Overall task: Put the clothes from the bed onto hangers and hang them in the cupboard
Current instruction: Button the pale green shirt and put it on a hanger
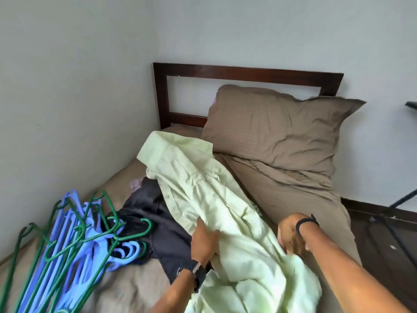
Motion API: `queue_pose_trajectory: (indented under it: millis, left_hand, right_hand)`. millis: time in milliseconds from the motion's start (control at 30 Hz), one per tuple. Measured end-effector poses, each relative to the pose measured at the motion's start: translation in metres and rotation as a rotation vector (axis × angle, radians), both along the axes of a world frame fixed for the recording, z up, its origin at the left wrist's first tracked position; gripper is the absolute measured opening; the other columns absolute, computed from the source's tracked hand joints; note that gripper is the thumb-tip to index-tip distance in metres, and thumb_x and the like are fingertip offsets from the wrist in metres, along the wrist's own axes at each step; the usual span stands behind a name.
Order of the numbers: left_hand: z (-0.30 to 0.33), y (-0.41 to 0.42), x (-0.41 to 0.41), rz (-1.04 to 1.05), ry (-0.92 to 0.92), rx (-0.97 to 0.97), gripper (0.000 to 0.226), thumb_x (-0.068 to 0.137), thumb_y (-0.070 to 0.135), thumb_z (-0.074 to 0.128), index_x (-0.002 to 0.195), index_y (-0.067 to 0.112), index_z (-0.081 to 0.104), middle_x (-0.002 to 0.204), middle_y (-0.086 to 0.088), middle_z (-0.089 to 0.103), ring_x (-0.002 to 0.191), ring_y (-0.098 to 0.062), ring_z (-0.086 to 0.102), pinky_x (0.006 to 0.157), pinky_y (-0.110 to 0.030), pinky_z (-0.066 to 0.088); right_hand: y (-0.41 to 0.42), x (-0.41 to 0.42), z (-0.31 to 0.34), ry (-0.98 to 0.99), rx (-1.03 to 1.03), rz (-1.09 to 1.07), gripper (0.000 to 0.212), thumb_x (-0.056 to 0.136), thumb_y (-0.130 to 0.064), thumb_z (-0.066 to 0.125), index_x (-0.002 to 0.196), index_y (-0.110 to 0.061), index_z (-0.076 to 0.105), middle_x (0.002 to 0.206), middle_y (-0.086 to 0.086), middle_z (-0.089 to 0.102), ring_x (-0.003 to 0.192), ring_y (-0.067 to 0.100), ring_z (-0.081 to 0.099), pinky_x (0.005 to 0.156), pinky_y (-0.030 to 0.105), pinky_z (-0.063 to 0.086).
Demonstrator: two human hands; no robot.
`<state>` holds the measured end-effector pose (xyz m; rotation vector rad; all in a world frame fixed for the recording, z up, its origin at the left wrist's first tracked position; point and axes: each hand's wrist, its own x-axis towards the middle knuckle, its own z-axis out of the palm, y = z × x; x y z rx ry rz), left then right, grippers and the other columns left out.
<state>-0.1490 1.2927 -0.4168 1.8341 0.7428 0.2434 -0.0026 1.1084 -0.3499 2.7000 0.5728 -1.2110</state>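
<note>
Head cam: left hand (204, 239) and right hand (291, 236) both grip pale green shirt (203, 188) on bed (282, 188); hanger pile (67, 245) at 8 o'clock.

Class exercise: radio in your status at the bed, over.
Both hands, left hand and right hand, grip pale green shirt. No hanger in it. Hangers piled left, dark clothes beneath.

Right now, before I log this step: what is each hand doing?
Left hand: grips the pale green shirt.
Right hand: fingers curled into the same shirt's edge, gripping it, though blurred.
</note>
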Motion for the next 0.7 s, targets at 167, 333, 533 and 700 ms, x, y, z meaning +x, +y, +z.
queue_pose_trajectory:
  millis: [167, 333, 533, 700]
  left_hand:
    - [-0.027, -0.055, 0.001, -0.204, 0.129, 0.042, 0.028, 0.092, 0.019, 0.051, 0.109, 0.011, 0.031, 0.080, -0.001, 0.050, 0.071, -0.020, 0.053, 0.072, -0.038, 0.046]
    - [0.000, -0.032, 0.012, -0.524, 0.214, 0.047, 0.009, 0.094, 0.017, 0.052, 0.098, 0.011, 0.046, 0.081, 0.002, 0.049, 0.062, -0.005, 0.050, 0.056, -0.026, 0.044]
    - [0.023, 0.008, 0.008, -0.150, -0.058, 0.376, 0.009, 0.088, 0.013, 0.058, 0.092, 0.017, 0.065, 0.086, 0.003, 0.062, 0.079, -0.017, 0.059, 0.074, -0.032, 0.051]
    - [0.047, 0.050, 0.020, 0.289, -0.116, 0.810, 0.084, 0.072, 0.031, 0.077, 0.144, 0.016, 0.037, 0.146, -0.022, 0.030, 0.136, -0.037, 0.026, 0.110, -0.046, 0.024]
  right_hand:
    - [0.023, -0.005, -0.003, -0.317, 0.729, -0.098, 0.041, 0.090, -0.026, 0.063, 0.128, -0.017, 0.052, 0.127, 0.010, 0.052, 0.116, 0.021, 0.052, 0.090, 0.023, 0.039]
    - [0.057, -0.026, -0.031, -0.189, 0.813, 0.055, 0.069, 0.085, -0.025, 0.069, 0.145, -0.031, 0.034, 0.133, 0.006, 0.041, 0.127, 0.020, 0.044, 0.103, 0.021, 0.032]
    - [0.039, 0.002, -0.033, -0.198, 0.695, 0.128, 0.039, 0.085, -0.003, 0.058, 0.120, -0.018, 0.066, 0.127, 0.002, 0.060, 0.113, 0.013, 0.052, 0.097, 0.021, 0.039]
    - [-0.008, 0.031, -0.010, -0.056, 0.410, 0.074, 0.047, 0.083, 0.005, 0.048, 0.123, -0.014, 0.064, 0.125, 0.000, 0.062, 0.115, 0.015, 0.056, 0.091, 0.020, 0.044]
